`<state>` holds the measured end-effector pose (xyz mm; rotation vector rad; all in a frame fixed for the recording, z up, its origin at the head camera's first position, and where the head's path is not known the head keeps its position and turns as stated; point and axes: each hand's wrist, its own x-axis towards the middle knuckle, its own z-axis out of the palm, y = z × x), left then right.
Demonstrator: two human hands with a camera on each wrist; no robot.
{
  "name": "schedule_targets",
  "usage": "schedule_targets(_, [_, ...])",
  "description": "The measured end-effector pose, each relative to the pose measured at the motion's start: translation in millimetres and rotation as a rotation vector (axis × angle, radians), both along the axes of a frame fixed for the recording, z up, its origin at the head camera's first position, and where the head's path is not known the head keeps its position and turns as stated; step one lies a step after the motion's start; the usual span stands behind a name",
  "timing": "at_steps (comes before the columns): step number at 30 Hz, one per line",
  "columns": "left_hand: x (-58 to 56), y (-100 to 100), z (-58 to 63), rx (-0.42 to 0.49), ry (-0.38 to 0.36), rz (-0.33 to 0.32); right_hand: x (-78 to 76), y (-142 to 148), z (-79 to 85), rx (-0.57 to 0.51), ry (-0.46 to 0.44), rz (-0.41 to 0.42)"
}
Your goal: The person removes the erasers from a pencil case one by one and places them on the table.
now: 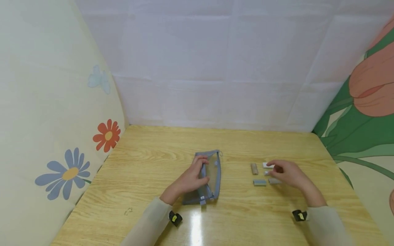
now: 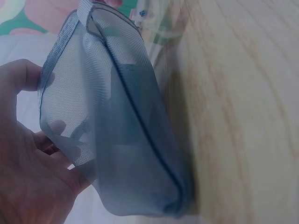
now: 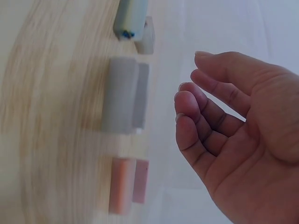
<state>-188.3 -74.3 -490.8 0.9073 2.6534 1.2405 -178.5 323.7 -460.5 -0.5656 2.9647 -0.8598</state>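
Note:
A blue-grey mesh zipper pouch [image 1: 218,177] lies on the table with its zipped mouth spread apart. My left hand [image 1: 189,177] grips the pouch by one side of the mouth; in the left wrist view, fingers show through the mesh [image 2: 126,121]. Over a group of small eraser-like blocks hovers my right hand [image 1: 289,173], fingers loosely bent and nothing between them. Around it lie a white block [image 1: 267,165], a small white piece [image 1: 266,173], a tan block [image 1: 254,168], a green-blue block [image 1: 260,182] and a grey block [image 1: 274,180]. The right wrist view shows an orange-pink block [image 3: 122,186] below the fingers' level.
The wooden table [image 1: 147,147] runs back to a white cloth [image 1: 197,68]. Flower-printed cloth [image 1: 70,172] hangs at the left and tulip-printed cloth [image 1: 369,102] at the right. Black wrist straps [image 1: 176,218] sit on both sleeves.

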Motion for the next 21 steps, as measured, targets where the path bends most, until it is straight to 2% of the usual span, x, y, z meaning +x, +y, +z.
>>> schedule_targets(21, [0.2, -1, 0.2, 0.015, -0.022, -0.01, 0.6, -39, -4.3, -0.057, -0.043, 0.078])
